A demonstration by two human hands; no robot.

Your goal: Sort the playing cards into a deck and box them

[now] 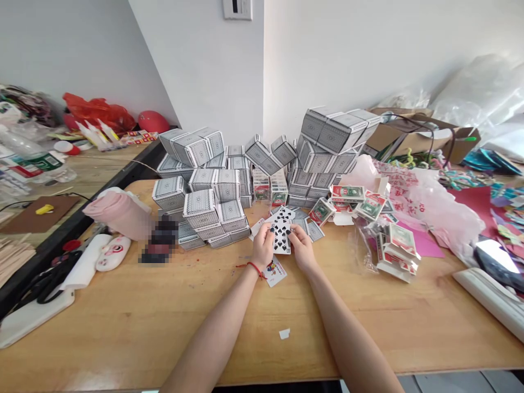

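Note:
Between my two hands is a ten of spades playing card [281, 240], face up, its long sides gripped left and right. My left hand [263, 244], with a red string bracelet at the wrist, pinches one edge. The opposite edge is pinched by my right hand [301, 248]. Just behind lies another spade card [284, 213], and face-down cards [313, 229] are spread to its right. A joker card [276, 274] rests on the table under my left wrist. Boxes folded from playing cards [200, 210] are stacked on the left, with more card boxes [333, 131] on the right.
Card packs [347, 193] and opened cartons [397, 254] lie to the right beside plastic bags [426, 196]. On the left are a pink roll [117, 213], a white mouse [113, 253] and a pixelated dark object [159, 240]. A paper scrap [284, 333] lies near the front.

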